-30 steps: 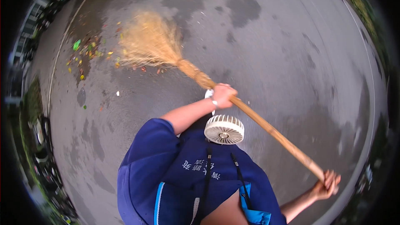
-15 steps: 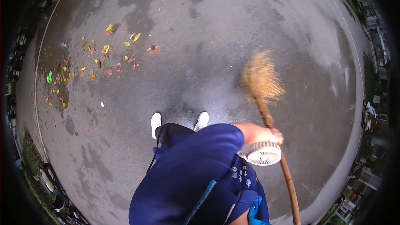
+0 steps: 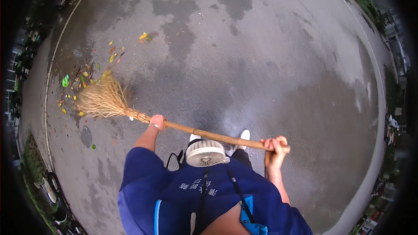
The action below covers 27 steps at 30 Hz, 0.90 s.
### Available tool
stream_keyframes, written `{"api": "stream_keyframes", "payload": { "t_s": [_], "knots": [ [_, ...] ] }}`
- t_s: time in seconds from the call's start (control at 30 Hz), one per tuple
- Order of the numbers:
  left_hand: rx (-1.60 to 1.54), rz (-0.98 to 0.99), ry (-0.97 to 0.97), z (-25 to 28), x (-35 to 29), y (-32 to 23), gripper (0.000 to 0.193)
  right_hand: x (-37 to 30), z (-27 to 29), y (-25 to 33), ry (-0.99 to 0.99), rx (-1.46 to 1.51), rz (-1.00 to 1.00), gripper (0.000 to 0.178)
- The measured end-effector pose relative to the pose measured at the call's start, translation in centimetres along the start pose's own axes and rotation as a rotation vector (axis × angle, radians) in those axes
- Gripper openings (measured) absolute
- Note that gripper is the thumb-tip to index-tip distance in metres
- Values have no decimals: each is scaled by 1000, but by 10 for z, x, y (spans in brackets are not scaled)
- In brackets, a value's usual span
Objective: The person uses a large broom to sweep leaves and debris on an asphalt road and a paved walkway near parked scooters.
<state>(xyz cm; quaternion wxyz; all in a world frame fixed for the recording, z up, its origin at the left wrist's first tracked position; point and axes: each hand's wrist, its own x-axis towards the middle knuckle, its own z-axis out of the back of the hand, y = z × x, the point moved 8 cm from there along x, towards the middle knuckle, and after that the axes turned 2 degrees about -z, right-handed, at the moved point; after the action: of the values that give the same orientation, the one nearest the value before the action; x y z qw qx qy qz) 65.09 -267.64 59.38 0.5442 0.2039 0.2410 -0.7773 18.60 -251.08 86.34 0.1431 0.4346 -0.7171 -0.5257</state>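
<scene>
A straw broom with a wooden handle stretches across the front of my body. My left hand is closed around the handle just above the bristles. My right hand wraps the far end of the handle on the right. The bristles are spread low over the ground at the left, blurred at their tips. Scattered yellow, red and green leaves lie around the bristle ends, and the bristles hide some of them.
Wet grey pavement with dark patches surrounds me. A curb line runs along the left side, with parked vehicles beyond it. A round white fan hangs at my chest. My white shoes show below it.
The broom has swung from the right side of my body across to the left, onto the leaves. Both my hands now show on the handle; only one showed before.
</scene>
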Motion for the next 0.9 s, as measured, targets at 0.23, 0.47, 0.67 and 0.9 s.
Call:
{"api": "stream_keyframes", "payload": {
  "t_s": [0.23,0.47,0.67,0.9],
  "knots": [
    [-330,-675,-601,177,-23,-188,20,-89,25,227,-181,6,507,10],
    [-382,-1199,-463,299,44,-397,23,-196,-85,328,-173,-89,1153,9],
    [-208,-964,-409,295,264,-351,26,-18,-204,225,-404,-157,1079,15],
    [-42,-210,-288,204,288,65,11,220,-335,48,-10,-77,356,8]
  ]
}}
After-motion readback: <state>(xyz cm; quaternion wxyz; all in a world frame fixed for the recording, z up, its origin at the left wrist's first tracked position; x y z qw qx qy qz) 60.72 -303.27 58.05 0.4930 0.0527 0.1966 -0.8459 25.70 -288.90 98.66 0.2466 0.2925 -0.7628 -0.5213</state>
